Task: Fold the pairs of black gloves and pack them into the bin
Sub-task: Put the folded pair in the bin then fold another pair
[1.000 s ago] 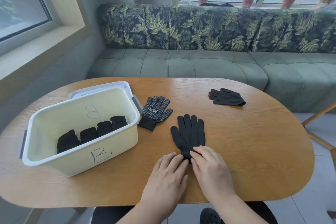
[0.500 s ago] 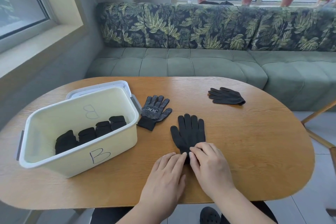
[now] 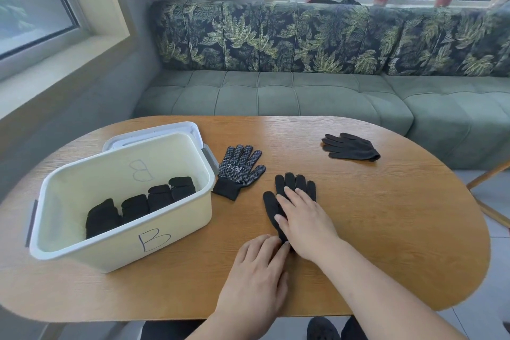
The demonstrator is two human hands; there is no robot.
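Observation:
A plain black glove (image 3: 299, 186) lies flat near the table's front middle, fingers pointing away from me. My right hand (image 3: 303, 221) rests flat on its palm with fingers spread. My left hand (image 3: 256, 276) lies flat at the glove's cuff, fingertips touching it. A black glove with white dots (image 3: 238, 171) lies beside the bin. Another black glove (image 3: 350, 147) lies at the far right. The cream bin (image 3: 154, 240) marked "B" stands at the left with several folded black gloves (image 3: 138, 205) inside.
The bin's lid (image 3: 154, 132) lies behind the bin. A green sofa (image 3: 303, 96) runs along the far side of the oval wooden table (image 3: 386, 229). A wooden chair leg (image 3: 488, 174) shows at the right edge.
My right hand slid forward from the cuff up over the glove's palm. My left hand stayed by the cuff. The view tilted slightly.

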